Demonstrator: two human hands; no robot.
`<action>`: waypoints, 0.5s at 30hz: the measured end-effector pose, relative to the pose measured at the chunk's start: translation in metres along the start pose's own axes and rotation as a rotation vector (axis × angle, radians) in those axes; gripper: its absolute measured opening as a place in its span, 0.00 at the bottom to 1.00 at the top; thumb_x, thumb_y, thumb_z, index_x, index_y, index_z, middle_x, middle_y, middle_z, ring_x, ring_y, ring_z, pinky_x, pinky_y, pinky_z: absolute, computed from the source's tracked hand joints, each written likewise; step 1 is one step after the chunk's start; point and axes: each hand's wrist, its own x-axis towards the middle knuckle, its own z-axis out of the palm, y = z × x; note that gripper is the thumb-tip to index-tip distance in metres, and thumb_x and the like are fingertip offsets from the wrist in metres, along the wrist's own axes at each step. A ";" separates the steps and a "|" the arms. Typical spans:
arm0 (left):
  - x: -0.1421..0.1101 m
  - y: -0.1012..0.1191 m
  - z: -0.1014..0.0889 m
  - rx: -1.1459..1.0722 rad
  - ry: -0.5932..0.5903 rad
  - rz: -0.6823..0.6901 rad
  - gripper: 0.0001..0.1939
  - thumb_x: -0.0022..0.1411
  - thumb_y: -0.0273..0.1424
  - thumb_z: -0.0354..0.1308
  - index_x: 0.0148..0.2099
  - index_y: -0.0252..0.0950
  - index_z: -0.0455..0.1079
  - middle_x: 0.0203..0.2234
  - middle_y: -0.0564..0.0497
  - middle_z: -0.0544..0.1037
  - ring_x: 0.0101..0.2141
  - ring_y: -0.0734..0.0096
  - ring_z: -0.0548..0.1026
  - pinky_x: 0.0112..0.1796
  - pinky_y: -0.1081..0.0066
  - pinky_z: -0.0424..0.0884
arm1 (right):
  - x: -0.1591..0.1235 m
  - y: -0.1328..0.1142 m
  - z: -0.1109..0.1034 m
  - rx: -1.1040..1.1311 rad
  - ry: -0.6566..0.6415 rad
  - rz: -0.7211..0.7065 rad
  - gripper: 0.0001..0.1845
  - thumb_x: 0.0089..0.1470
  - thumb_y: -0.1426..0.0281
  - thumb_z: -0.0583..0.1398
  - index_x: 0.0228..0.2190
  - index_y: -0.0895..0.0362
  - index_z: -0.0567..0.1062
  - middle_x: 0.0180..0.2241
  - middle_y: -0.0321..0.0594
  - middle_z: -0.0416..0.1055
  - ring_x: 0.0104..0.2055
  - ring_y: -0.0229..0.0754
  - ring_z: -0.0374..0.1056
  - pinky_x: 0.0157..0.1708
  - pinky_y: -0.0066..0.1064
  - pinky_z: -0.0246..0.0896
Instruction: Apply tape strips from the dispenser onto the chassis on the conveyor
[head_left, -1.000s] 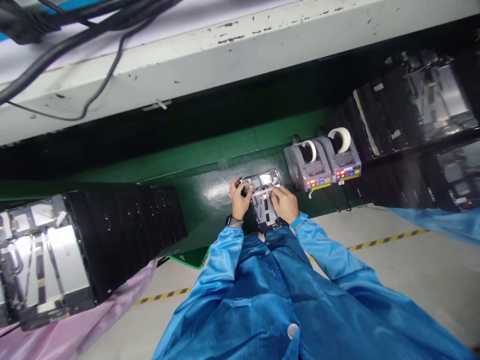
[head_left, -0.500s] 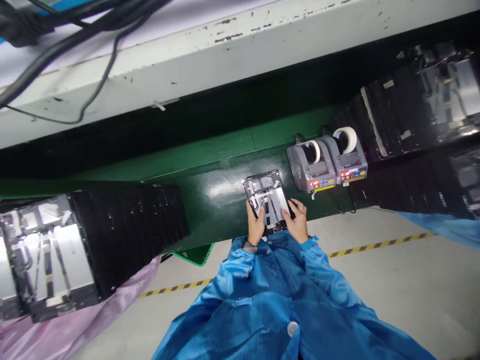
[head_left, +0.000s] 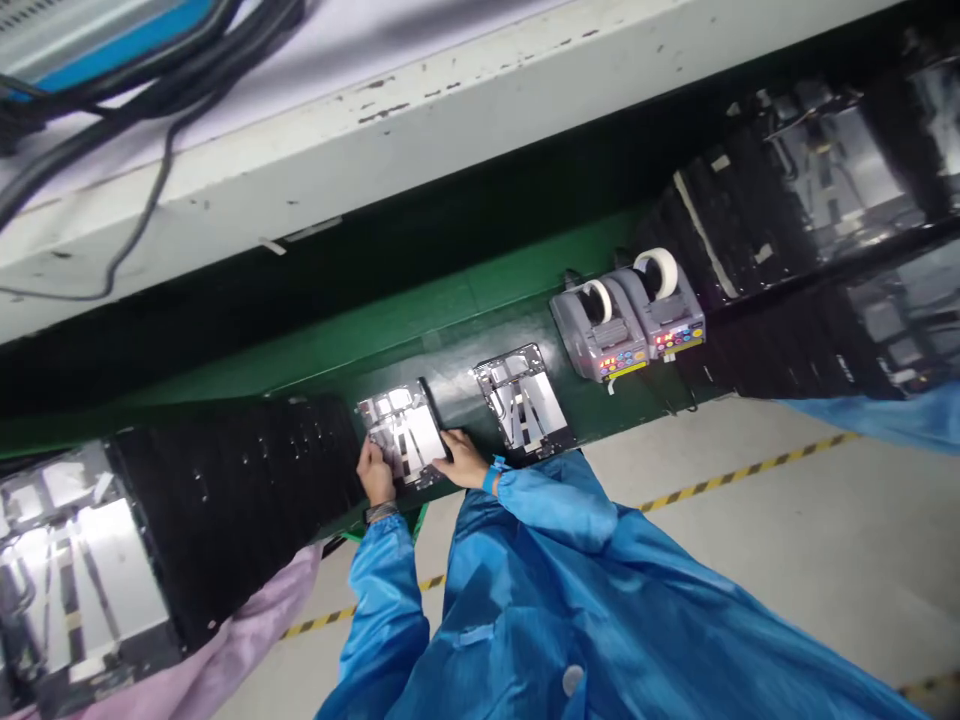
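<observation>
Both my hands grip a flat black-framed panel with a silver back (head_left: pixel 403 437), tilted at the right end of a long row of like panels (head_left: pixel 232 490). My left hand (head_left: pixel 373 473) is closed on the panel's near left corner. On its right edge my right hand (head_left: pixel 462 463) is closed, fingers along the black frame. A second panel of the same kind (head_left: pixel 525 402) lies flat on the green table (head_left: pixel 450 300), just right of my hands and untouched.
Two grey tape dispensers (head_left: pixel 628 320) with white tape rolls stand right of the flat panel. Another row of black panels (head_left: pixel 795 250) fills the far right. A pale beam with dark cables runs overhead. The grey floor has a yellow-black line (head_left: pixel 720 483).
Both hands let go of the panel in front of me, which stays flat on the table, swung left and closed on another panel at the left row's end. The view turned left.
</observation>
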 end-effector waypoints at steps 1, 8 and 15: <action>0.006 -0.003 -0.003 0.051 0.012 0.034 0.21 0.69 0.38 0.53 0.58 0.34 0.73 0.39 0.49 0.79 0.40 0.67 0.76 0.48 0.60 0.75 | -0.008 0.000 -0.007 0.062 -0.020 -0.032 0.25 0.56 0.67 0.65 0.55 0.55 0.75 0.53 0.46 0.72 0.55 0.50 0.69 0.59 0.43 0.63; 0.000 0.000 0.001 0.326 0.214 0.403 0.21 0.64 0.36 0.58 0.56 0.33 0.74 0.50 0.40 0.74 0.55 0.50 0.71 0.59 0.50 0.66 | -0.119 0.070 -0.172 0.386 0.815 0.120 0.13 0.59 0.59 0.62 0.38 0.54 0.79 0.35 0.41 0.79 0.37 0.45 0.74 0.41 0.38 0.71; -0.073 0.040 0.102 0.167 -0.327 0.497 0.21 0.71 0.41 0.54 0.60 0.34 0.70 0.54 0.40 0.74 0.54 0.56 0.72 0.56 0.58 0.69 | -0.089 0.152 -0.279 0.450 0.979 0.074 0.23 0.48 0.55 0.68 0.42 0.56 0.77 0.42 0.45 0.80 0.48 0.47 0.75 0.53 0.45 0.67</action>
